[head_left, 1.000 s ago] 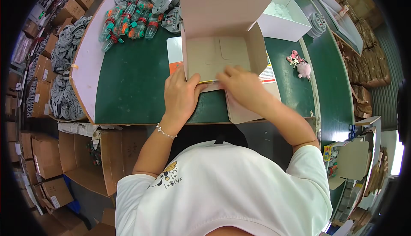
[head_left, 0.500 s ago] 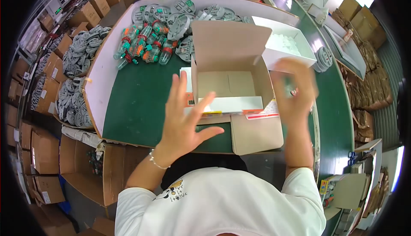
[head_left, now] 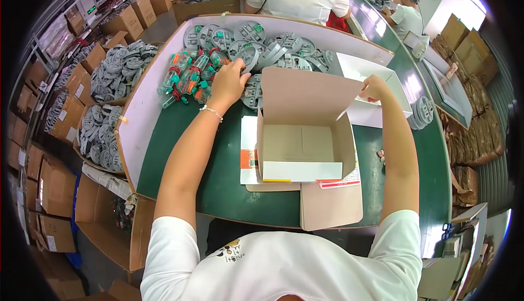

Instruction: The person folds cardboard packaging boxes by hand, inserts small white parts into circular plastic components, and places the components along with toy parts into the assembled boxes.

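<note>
My left hand (head_left: pixel 230 84) reaches to the pile at the back, its fingers closed at the edge of a tilted grey round disc (head_left: pixel 250 57). Below that hand lie clear plastic bottles (head_left: pixel 191 80) with green and orange parts. My right hand (head_left: pixel 375 89) is over the white box (head_left: pixel 367 112) at the back right, fingers pinched together; whatever they hold is hidden. Between my arms stands an open cardboard box (head_left: pixel 303 171), its inside brown, its lid raised and its front white. Nothing shows inside it.
Flattened cartons (head_left: pixel 331 208) lie under the open box. A stack of grey discs (head_left: pixel 422 114) stands at the right. Cartons of grey parts (head_left: pixel 117 74) line the left side. A low pale wall (head_left: pixel 128 142) edges the green table (head_left: pixel 224 197). Two people sit beyond.
My left hand has moved from beside the open box to the grey discs. My right hand has gone forward to the white box. The view has tilted up.
</note>
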The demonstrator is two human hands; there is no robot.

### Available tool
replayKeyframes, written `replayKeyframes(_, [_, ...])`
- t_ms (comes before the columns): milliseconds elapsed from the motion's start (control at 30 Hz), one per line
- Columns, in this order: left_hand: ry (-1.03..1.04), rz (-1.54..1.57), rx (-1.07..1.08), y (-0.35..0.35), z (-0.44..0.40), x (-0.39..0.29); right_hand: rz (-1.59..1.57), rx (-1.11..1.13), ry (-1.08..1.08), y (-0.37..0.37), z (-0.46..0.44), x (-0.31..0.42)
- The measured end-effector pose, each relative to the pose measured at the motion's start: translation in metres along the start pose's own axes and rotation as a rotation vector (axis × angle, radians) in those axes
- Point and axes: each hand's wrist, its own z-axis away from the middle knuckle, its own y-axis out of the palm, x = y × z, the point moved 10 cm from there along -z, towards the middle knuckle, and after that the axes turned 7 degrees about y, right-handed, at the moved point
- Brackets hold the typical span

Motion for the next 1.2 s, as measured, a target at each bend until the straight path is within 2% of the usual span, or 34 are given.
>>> replayKeyframes(67, [-0.013, 0.024, 0.023, 0.003, -0.002, 0.003, 0.024, -0.003, -0.004, -0.004, 0.003, 0.005])
replayKeyframes(167, [-0.184, 0.368, -0.005, -0.014, 0.004, 0.014, 0.064, 0.009, -0.007, 0.001, 0.007, 0.006])
replayKeyframes(200, [-0.191, 0.367, -0.001, -0.022, 0.007, 0.014, 0.065, -0.018, -0.021, -0.002, 0.0, 0.003])
replayKeyframes(267, [-0.272, 0.849, -0.137, -0.042, 0.018, 0.016, 0.061, -0.075, -0.053, -0.01, -0.011, -0.003])
replayKeyframes(300, [-0.308, 1.086, -0.211, -0.054, 0.024, 0.016, 0.009, -0.235, -0.066, -0.03, -0.006, -0.005])
replayKeyframes(333, [-0.31, 1.08, -0.215, -0.07, 0.031, 0.012, -0.045, -0.396, -0.079, -0.05, 0.001, -0.007])
replayKeyframes(400, [-0.298, 1.467, -0.302, -0.098, 0.049, -0.004, -0.26, -0.767, -0.156, -0.107, 0.065, 0.01])
replayKeyframes(467, [-0.232, 1.517, -0.32, -0.125, 0.069, -0.024, -0.504, -0.939, -0.204, -0.14, 0.147, 0.034])
replayKeyframes(533, [-0.093, 1.634, -0.337, -0.149, 0.088, -0.048, -0.926, -0.894, -0.384, -0.145, 0.209, 0.061])
replayKeyframes(600, [-0.04, 1.643, -0.323, -0.155, 0.103, -0.071, -1.041, -0.744, -0.574, -0.137, 0.27, 0.109])
replayKeyframes(667, [0.079, 1.67, -0.3, -0.157, 0.113, -0.103, -1.159, -0.481, -0.805, -0.114, 0.31, 0.154])
replayKeyframes(733, [0.055, 1.664, -0.303, -0.149, 0.123, -0.129, -1.069, -0.33, -1.104, -0.098, 0.353, 0.198])
replayKeyframes(833, [0.025, 1.645, -0.34, -0.14, 0.137, -0.154, -0.973, -0.318, -1.151, -0.078, 0.373, 0.216])
replayKeyframes(967, [0.011, 1.636, -0.319, -0.133, 0.15, -0.165, -1.065, -0.231, -1.087, -0.061, 0.367, 0.218])
replayKeyframes(1067, [0.037, 1.569, -0.261, -0.132, 0.154, -0.17, -1.268, -0.134, -1.013, -0.051, 0.358, 0.211])
replayKeyframes(1200, [0.114, 1.474, -0.22, -0.137, 0.156, -0.173, -1.306, -0.043, -0.924, -0.036, 0.356, 0.205])
